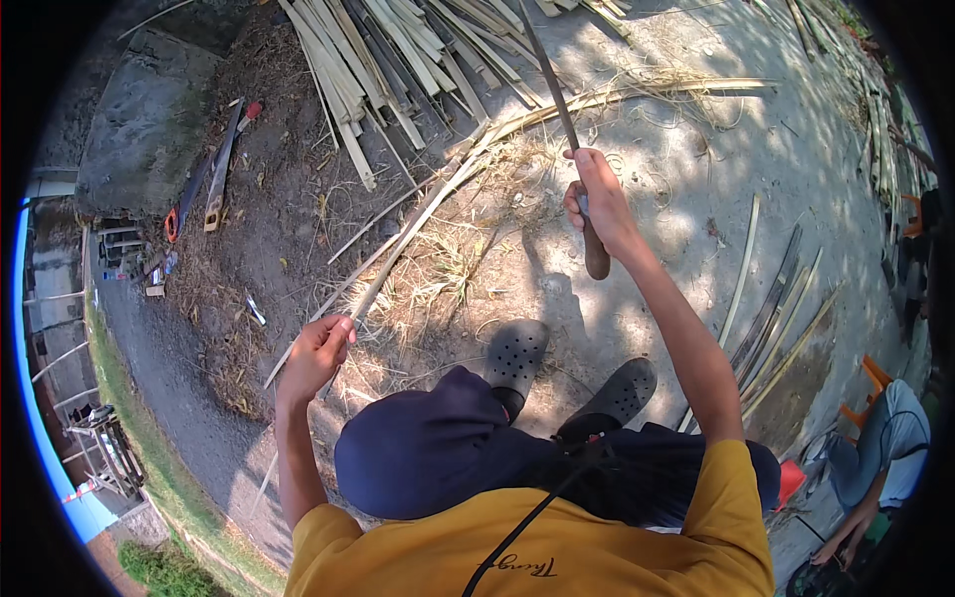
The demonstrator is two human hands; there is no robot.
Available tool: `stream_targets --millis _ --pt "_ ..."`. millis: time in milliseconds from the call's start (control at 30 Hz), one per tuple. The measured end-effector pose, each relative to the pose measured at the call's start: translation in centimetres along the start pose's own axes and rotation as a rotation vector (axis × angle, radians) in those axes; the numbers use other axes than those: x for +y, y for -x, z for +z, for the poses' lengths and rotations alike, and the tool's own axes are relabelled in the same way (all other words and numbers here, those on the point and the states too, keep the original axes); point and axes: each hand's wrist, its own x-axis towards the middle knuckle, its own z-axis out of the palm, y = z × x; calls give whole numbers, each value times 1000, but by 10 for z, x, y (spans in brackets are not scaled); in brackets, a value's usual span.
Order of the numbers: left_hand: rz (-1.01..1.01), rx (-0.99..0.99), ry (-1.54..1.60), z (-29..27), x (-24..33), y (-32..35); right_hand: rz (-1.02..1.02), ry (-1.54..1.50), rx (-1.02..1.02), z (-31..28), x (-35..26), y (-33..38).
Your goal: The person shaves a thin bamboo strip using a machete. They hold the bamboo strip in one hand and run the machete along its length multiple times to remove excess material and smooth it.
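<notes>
My left hand [313,360] is closed around a long, pale bamboo strip [403,242], thumb on top. From there the strip slants away to the upper right, over the ground. My right hand [602,204] grips a long knife [550,85] near where its dark, narrow blade meets the brown wooden handle. The blade points up and away, apart from the strip, and its tip reaches the top of the view. Thin curly bamboo shavings [448,269] lie on the ground between my hands, beyond my dark clogs [517,353].
Many split bamboo strips [373,60] are piled at the far side. More strips [771,333] lie right of my feet. Two saws [219,179] rest at the left near a large grey block [144,124]. At the lower right another person [880,458] sits near an orange chair [865,388].
</notes>
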Motion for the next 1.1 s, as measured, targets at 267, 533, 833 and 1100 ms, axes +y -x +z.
stream_targets --millis 267,533,833,1100 --pt "104 -105 192 86 -17 -53 -38 553 -133 26 85 71" --pt "224 -156 157 114 7 -61 -271 953 -121 -29 66 65" --pt "203 -1 -65 114 -24 -38 -166 918 -9 -53 86 35" --pt "234 134 -45 111 -32 -21 -287 947 -216 -17 96 59"
